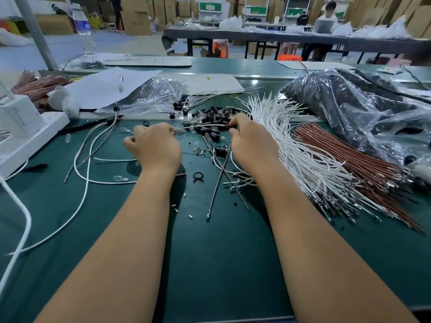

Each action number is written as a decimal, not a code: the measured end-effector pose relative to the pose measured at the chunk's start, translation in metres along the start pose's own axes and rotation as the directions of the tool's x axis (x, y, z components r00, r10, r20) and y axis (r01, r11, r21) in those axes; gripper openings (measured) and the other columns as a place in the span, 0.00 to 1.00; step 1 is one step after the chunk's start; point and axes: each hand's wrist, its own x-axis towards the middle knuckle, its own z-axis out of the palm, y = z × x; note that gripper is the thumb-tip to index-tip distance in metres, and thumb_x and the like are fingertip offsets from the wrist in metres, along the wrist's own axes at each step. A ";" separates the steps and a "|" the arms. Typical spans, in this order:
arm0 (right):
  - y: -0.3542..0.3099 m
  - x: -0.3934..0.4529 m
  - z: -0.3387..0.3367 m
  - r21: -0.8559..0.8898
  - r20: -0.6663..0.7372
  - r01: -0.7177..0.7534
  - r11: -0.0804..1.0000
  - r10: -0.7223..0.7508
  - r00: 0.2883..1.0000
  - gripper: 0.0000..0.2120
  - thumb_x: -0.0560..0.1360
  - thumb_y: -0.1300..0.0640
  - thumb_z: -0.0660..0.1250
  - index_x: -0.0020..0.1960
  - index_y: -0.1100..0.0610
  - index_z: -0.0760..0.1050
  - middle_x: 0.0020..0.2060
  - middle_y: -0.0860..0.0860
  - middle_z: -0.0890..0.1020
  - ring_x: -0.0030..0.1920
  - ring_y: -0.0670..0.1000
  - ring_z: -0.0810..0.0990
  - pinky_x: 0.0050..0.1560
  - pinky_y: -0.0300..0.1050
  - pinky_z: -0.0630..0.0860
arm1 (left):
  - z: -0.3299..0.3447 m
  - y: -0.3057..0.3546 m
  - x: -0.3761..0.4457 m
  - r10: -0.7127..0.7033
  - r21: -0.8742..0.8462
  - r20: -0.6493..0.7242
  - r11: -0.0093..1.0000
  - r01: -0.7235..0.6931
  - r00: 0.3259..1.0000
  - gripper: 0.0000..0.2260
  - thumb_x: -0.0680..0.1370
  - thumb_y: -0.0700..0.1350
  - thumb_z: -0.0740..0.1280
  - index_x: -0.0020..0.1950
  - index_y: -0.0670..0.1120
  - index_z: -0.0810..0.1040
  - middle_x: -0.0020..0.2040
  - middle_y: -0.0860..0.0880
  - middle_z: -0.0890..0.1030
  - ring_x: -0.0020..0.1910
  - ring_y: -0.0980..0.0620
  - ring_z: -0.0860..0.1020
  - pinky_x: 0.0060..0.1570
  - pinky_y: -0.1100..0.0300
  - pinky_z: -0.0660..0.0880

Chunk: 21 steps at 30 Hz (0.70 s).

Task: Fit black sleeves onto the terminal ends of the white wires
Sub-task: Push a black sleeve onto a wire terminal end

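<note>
White thin insulated wire (200, 126), light and limp, pinched taut between left hand (154, 145) and right hand (249, 141); grip nearer the terminal end to steady sleeving.

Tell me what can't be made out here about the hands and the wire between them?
Head view only:
- Wire ends: hidden inside the left hand and right hand.
- Whether a black sleeve is already fitted: right hand's curled fingers cover that end.
- Loose sleeves: too small to count.
</note>
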 end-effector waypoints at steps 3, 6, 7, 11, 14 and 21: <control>-0.004 -0.001 0.001 0.046 0.004 0.029 0.999 -0.029 1.000 0.06 0.81 0.59 0.59 0.56 0.56 0.72 0.33 0.45 0.73 0.32 0.43 0.70 0.30 0.42 0.61 | 0.000 0.009 -0.003 0.187 -0.029 -0.038 0.982 -0.188 0.982 0.17 0.75 0.37 0.62 0.61 0.49 0.78 0.57 0.47 0.79 0.61 0.44 0.67 0.57 0.51 0.60; -0.011 -0.004 0.003 0.107 -0.011 0.107 0.988 -0.106 0.994 0.06 0.81 0.57 0.59 0.56 0.54 0.73 0.38 0.46 0.76 0.37 0.50 0.75 0.35 0.44 0.66 | 0.002 0.025 -0.011 0.483 -0.118 -0.098 0.863 -0.492 0.870 0.16 0.77 0.42 0.65 0.65 0.49 0.77 0.61 0.49 0.77 0.63 0.45 0.67 0.60 0.52 0.59; -0.012 -0.005 0.004 0.109 -0.016 0.128 0.986 -0.127 0.992 0.07 0.81 0.57 0.59 0.57 0.54 0.73 0.40 0.47 0.77 0.39 0.51 0.75 0.35 0.45 0.67 | 0.002 0.028 -0.013 0.519 -0.147 -0.107 0.835 -0.530 0.848 0.14 0.78 0.43 0.64 0.63 0.48 0.79 0.59 0.48 0.78 0.62 0.44 0.68 0.59 0.52 0.60; -0.007 -0.004 0.006 0.064 -0.025 0.109 0.992 -0.107 0.994 0.06 0.81 0.59 0.60 0.56 0.54 0.73 0.38 0.45 0.74 0.38 0.49 0.75 0.33 0.43 0.65 | 0.005 0.021 -0.007 0.410 -0.131 -0.087 0.899 -0.418 0.908 0.10 0.80 0.41 0.62 0.56 0.46 0.82 0.48 0.44 0.82 0.53 0.41 0.72 0.53 0.52 0.64; 0.000 -0.002 0.006 0.067 -0.005 0.050 0.997 -0.050 0.999 0.07 0.80 0.61 0.60 0.56 0.55 0.74 0.34 0.44 0.74 0.33 0.43 0.71 0.30 0.41 0.62 | 0.006 0.008 0.001 0.231 -0.075 -0.017 0.970 -0.232 0.973 0.12 0.79 0.41 0.61 0.56 0.46 0.82 0.51 0.43 0.82 0.54 0.40 0.72 0.53 0.53 0.66; -0.006 -0.004 0.007 0.107 0.027 0.128 0.986 -0.131 0.991 0.09 0.79 0.60 0.61 0.55 0.51 0.76 0.44 0.48 0.81 0.44 0.51 0.76 0.39 0.46 0.73 | 0.000 0.030 -0.013 0.461 -0.456 0.052 0.800 -0.389 0.886 0.08 0.77 0.36 0.65 0.53 0.43 0.82 0.41 0.51 0.79 0.38 0.57 0.74 0.40 0.74 0.68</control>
